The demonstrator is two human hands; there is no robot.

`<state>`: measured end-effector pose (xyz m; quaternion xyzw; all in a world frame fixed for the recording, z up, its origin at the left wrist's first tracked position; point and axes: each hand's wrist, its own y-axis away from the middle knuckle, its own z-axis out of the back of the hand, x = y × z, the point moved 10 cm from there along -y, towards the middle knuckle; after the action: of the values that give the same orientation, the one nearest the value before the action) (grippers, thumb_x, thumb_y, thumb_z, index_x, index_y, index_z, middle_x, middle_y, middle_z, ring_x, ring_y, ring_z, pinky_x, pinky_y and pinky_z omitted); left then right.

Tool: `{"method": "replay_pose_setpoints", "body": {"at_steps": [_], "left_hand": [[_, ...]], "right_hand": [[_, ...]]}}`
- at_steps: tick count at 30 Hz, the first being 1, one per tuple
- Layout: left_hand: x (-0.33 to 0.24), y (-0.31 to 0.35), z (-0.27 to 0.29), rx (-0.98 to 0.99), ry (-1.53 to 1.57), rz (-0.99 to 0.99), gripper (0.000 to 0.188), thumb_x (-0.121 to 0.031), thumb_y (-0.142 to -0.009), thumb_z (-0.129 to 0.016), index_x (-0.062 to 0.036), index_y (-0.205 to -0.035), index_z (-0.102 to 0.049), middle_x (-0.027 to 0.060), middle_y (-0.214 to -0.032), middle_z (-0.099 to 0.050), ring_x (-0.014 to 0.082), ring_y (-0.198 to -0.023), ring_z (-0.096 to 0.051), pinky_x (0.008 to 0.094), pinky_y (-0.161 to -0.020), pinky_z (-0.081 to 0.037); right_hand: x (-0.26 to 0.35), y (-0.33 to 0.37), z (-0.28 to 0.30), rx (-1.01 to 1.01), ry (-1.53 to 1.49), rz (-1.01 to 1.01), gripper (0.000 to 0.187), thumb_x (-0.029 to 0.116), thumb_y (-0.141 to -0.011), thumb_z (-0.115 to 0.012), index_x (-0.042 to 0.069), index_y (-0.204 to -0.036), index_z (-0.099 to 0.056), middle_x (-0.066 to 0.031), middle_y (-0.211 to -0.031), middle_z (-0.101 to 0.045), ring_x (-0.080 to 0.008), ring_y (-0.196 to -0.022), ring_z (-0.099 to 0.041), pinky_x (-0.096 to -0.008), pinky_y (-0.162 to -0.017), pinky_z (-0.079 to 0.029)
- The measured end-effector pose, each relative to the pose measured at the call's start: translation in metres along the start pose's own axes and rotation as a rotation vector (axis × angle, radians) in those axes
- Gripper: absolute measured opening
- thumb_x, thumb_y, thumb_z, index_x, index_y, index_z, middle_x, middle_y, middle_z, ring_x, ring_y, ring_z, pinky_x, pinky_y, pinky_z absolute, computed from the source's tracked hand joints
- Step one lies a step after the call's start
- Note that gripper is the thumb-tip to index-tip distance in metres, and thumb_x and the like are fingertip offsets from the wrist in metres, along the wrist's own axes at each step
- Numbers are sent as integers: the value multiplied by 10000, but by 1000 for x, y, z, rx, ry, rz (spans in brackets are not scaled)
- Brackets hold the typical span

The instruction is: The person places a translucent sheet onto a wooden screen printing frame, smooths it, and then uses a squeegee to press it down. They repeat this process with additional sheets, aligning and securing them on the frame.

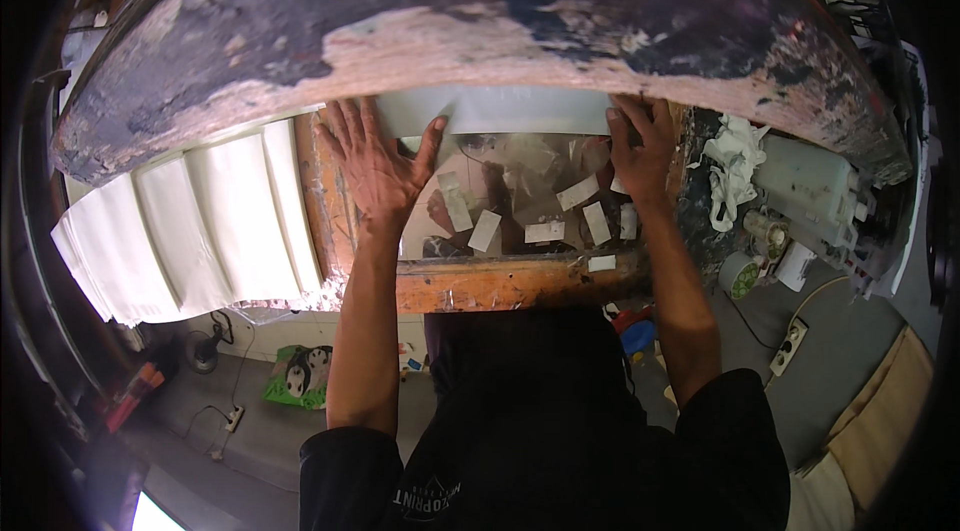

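Observation:
A pale translucent sheet (510, 111) lies across the far part of a glass pane (520, 186) set in a worn wooden frame (510, 283). My left hand (378, 171) rests flat at the sheet's left end, fingers spread and thumb pointing toward the sheet. At its right end is my right hand (643, 156), fingers stretched forward and thumb against the sheet's corner. Some fingertips and the sheet's far edge are hidden under a paint-stained wooden beam. Several small whitish strips of tape (545, 231) are stuck on the pane between my forearms.
The thick stained beam (450, 41) arches over the far side. Left of the frame lie white folded sheets (200, 221). At right are crumpled white paper (735, 171), a clear plastic container (805, 181), a tape roll (738, 273) and a power strip (788, 346). A green bag (298, 378) lies below left.

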<state>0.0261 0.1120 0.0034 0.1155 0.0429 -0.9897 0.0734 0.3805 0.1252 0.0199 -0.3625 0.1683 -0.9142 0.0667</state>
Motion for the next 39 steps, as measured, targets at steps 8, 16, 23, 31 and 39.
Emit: {"method": "replay_pose_setpoints", "body": {"at_steps": [8, 16, 23, 31, 39], "left_hand": [[2, -2, -3, 76, 0, 35, 1116, -802, -844, -589, 51, -1534, -387, 314, -1612, -311, 459, -1553, -179, 580, -1283, -45], [-1, 0, -3, 89, 6, 15, 1084, -764, -850, -619, 73, -1499, -390, 321, -1521, -421, 471, -1519, -253, 598, -1278, -57], [8, 10, -12, 69, -10, -31, 1045, -719, -861, -654, 47, -1516, -378, 313, -1526, -421, 464, -1510, -277, 601, -1277, -77], [6, 8, -8, -20, -11, -57, 1062, -740, -856, -645, 30, -1532, -366, 306, -1540, -407, 457, -1519, -265, 605, -1274, -82], [11, 5, -17, 151, 17, 65, 1096, -781, -859, -603, 27, -1550, -336, 307, -1577, -352, 443, -1544, -207, 590, -1284, -53]], "right_hand": [[-2, 3, 0, -5, 46, 10, 229, 52, -835, -763, 59, -1062, -785, -110, -1008, -645, -256, -852, -608, -386, -726, -506], [-28, 16, -10, 41, 5, -81, 194, 64, -847, -754, 47, -1039, -775, -143, -1001, -693, -308, -869, -656, -399, -714, -527], [-15, 17, -4, -5, 52, -7, 131, 75, -864, -747, 44, -990, -766, -127, -913, -725, -300, -776, -695, -365, -600, -547], [-6, 13, -2, -40, 45, 12, 164, 49, -867, -759, 45, -1031, -759, -123, -996, -686, -282, -821, -661, -365, -594, -553], [-10, 12, -1, -60, -13, -42, 187, 42, -862, -758, 55, -1048, -762, -126, -993, -672, -306, -861, -646, -379, -656, -544]]}}
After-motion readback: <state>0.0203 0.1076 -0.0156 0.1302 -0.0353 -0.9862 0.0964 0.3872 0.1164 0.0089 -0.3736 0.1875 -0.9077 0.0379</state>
